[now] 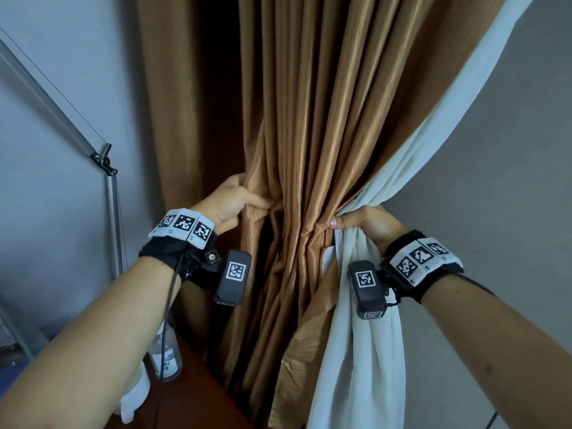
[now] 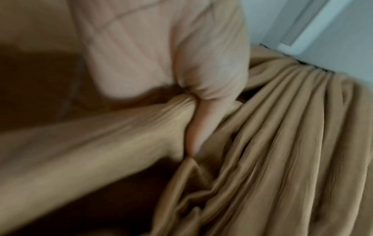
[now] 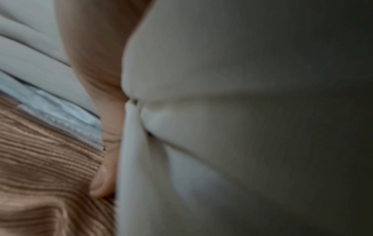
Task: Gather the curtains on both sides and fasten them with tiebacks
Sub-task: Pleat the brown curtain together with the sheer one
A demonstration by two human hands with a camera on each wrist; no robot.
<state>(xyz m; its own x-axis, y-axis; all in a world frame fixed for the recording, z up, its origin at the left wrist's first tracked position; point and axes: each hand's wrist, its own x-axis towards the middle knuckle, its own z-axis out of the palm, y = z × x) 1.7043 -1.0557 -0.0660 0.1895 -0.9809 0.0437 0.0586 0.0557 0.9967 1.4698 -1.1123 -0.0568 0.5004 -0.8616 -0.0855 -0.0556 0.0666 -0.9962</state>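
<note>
A brown pleated curtain (image 1: 312,125) with a white lining (image 1: 365,351) hangs in front of me, bunched at waist height. My left hand (image 1: 235,201) grips its left edge, thumb in front and fingers hidden behind the cloth. My right hand (image 1: 362,222) grips the right edge, where the white lining (image 3: 201,143) wraps over. Up close, the left hand (image 2: 193,127) pinches brown folds (image 2: 282,143), and the right thumb (image 3: 105,180) presses on brown cloth (image 3: 44,167). No tieback shows.
A metal pole with a joint (image 1: 105,162) leans along the grey wall at left. Below my left forearm stands a clear bottle (image 1: 165,354) on a brown wooden surface (image 1: 185,407), with white cloth (image 1: 133,394) beside it. Bare grey wall (image 1: 510,150) lies to the right.
</note>
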